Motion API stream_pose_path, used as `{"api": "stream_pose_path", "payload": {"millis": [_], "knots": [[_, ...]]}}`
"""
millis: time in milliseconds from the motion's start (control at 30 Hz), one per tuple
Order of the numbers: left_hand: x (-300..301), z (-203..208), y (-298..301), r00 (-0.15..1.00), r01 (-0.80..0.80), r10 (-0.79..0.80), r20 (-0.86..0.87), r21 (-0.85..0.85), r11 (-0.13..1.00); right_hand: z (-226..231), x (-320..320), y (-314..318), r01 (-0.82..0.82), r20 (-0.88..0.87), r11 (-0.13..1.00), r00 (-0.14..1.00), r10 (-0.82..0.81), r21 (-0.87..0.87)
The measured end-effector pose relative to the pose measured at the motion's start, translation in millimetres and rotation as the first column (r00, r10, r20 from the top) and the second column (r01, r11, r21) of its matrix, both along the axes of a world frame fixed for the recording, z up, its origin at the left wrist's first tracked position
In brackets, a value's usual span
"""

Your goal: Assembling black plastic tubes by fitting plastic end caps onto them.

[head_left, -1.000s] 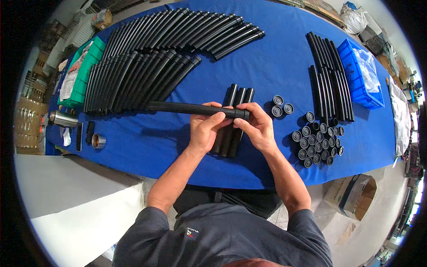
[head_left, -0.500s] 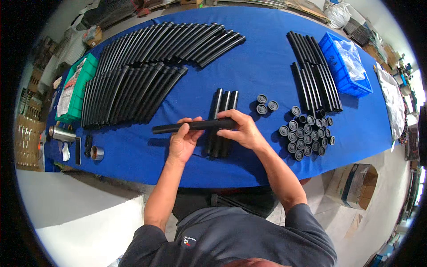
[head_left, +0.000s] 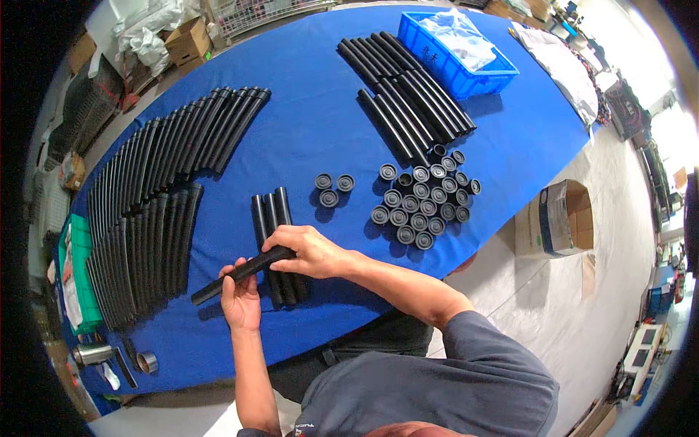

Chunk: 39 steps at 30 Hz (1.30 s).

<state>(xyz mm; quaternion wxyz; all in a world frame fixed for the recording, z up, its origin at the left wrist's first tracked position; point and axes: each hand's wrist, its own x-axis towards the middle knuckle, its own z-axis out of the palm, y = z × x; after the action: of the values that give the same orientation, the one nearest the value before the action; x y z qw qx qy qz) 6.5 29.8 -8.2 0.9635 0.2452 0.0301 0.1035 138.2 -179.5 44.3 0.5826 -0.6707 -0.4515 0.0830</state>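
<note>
My left hand [head_left: 242,297] is closed round the middle of a black tube [head_left: 212,289], thumb on the near side and fingers beneath. At its other end my right hand [head_left: 309,251] wraps the tube, thumb and fingers on either side; what is at that end is largely covered. Under the right hand, three black tubes [head_left: 271,204] lie side by side on the blue cloth. Just beyond them sit three round black caps [head_left: 328,198], with a larger cluster of similar caps [head_left: 421,191] to the right.
Rows of long black tubes [head_left: 164,156] fill the left, beside a green crate [head_left: 89,280]. At the far side, more black tubes [head_left: 408,91] lie near a blue crate [head_left: 466,81] holding clear plastic. A metal flask [head_left: 93,355] is at near left; a cardboard box [head_left: 557,218] stands off the right edge.
The whole view has swung round, so the table and its contents appear turned and shifted left. Both hands still hold the same tube, now slanting more steeply in the picture.
</note>
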Motion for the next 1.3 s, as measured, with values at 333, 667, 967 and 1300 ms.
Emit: {"api": "stream_pose_path", "payload": {"millis": [333,667,967,1300], "knots": [[1.8,5.3,4.1,1.0,-0.013,0.013,-0.013,0.0,1.0,3.5,2.6,0.7,-0.006,-0.08,1.0,0.997,0.008,0.018],[5.7,8.5,2.0,0.998,0.046,-0.045,0.031,-0.011,0.999,1.6,3.0,-1.4,-0.032,-0.184,0.999,0.982,0.032,0.007],[3.4,-0.4,10.9,0.998,-0.048,0.051,0.026,-0.124,0.991,-7.0,-7.6,8.6,0.019,-0.032,0.999,0.999,-0.017,0.05],[3.0,0.4,9.2,1.0,0.02,-0.02,0.009,-0.053,0.998,2.7,-4.3,2.2,-0.005,-0.119,1.0,0.993,0.007,0.015]]}}
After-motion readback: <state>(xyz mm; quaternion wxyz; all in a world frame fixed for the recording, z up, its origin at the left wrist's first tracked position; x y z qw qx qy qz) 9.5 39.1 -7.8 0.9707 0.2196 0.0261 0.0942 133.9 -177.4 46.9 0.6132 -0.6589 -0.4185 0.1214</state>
